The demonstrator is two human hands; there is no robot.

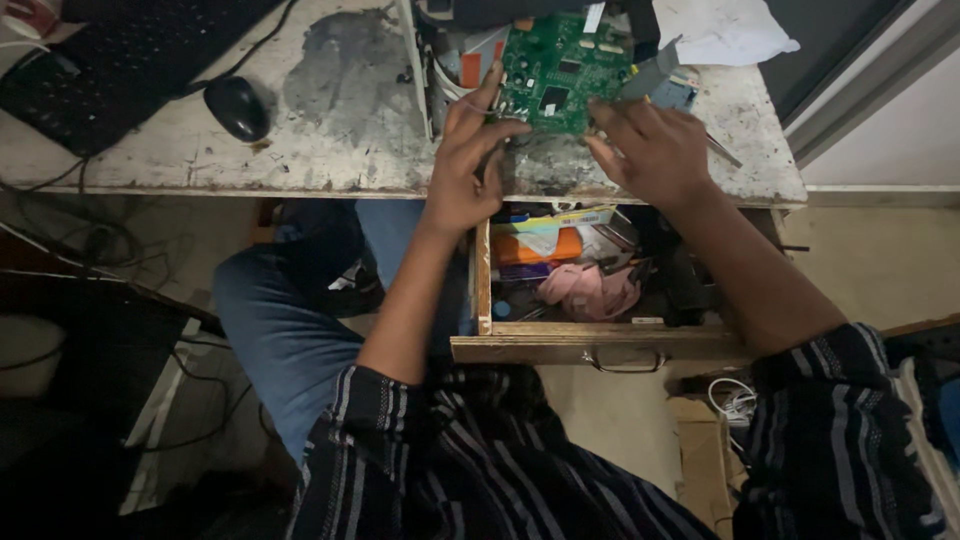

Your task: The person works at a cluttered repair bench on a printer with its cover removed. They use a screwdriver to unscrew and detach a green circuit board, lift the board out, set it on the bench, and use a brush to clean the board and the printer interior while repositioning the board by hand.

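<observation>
A green circuit board (560,75) lies on the worn white worktable (340,160), near its front edge. My left hand (466,160) grips the board's left edge, with the index finger raised along it and the thumb pressing near the lower corner. My right hand (652,150) rests at the board's lower right corner, fingers curled down against the table. Whether it pinches the board or a thin tool is unclear. A thin metal rod (724,150) pokes out just right of that hand.
An open wooden drawer (600,345) under the table holds an orange box, pink cloth and small tools. A black mouse (238,107) and keyboard (120,60) sit at the left. White paper (725,35) lies behind the board. Cables hang at left.
</observation>
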